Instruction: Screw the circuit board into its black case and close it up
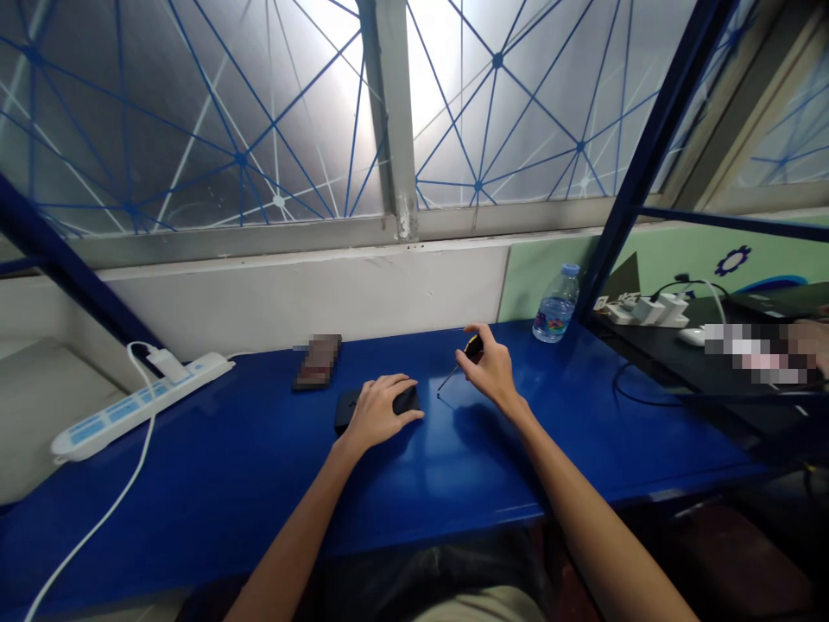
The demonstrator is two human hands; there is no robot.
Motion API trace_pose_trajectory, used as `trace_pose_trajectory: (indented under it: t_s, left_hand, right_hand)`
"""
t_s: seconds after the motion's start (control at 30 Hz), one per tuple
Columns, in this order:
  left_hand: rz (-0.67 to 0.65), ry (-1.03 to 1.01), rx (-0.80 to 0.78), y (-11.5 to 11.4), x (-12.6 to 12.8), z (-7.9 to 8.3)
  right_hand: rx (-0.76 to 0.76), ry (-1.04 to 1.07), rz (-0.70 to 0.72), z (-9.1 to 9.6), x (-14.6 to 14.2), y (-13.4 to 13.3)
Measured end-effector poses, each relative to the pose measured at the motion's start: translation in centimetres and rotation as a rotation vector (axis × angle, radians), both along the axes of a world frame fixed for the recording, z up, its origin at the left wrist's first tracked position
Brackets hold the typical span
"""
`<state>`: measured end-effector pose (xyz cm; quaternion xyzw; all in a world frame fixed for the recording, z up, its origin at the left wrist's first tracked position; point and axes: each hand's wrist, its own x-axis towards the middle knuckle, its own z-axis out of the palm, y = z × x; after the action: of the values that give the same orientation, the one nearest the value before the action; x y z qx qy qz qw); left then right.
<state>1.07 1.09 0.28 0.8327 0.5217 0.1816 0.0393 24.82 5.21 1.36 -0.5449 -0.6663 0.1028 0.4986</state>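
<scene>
My left hand [382, 409] lies over a flat black box [346, 409] on the blue table, its fingers along the far side and its thumb near the right front corner. What kind of device the box is, I cannot make out. To the right, my right hand [490, 367] is closed around the yellow and black handle of a screwdriver [475, 346]. The thin shaft slants down to the left, and its tip is close to the tabletop, a little right of the box. A tiny dark thing, perhaps a screw, shows at the tip.
A blurred-out phone-like object [318, 362] lies behind the box. At the left is a white power strip [142, 406] with a plug and cable. A water bottle [557, 304] stands at the back right, near a blue metal post. Beyond it, another person's hand [809, 345] shows by a dark desk.
</scene>
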Motion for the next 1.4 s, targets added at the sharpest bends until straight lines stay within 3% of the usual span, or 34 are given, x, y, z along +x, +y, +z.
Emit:
trace_pose_trajectory:
  t_s: [0.23,0.47,0.77,1.17,1.4]
  left_hand:
    - [-0.01,0.048,-0.02,-0.1,-0.4,0.5]
    - [0.078,0.081,-0.101,-0.3,-2.0,1.5]
    - [0.076,0.041,-0.161,0.2,-3.0,1.5]
    - [0.123,0.009,-0.118,0.6,-3.5,1.0]
    - [0.073,0.036,-0.173,0.4,-3.6,1.2]
  right_hand:
    - [0.009,-0.039,0.021,0.0,-0.3,-0.1]
    - [0.006,0.048,0.004,0.4,0.0,-0.4]
    - [0.008,0.062,0.028,0.6,-0.2,-0.7]
    - [0.024,0.07,0.033,0.6,-0.2,-0.6]
    - [0.02,0.075,0.046,0.7,-0.3,-0.8]
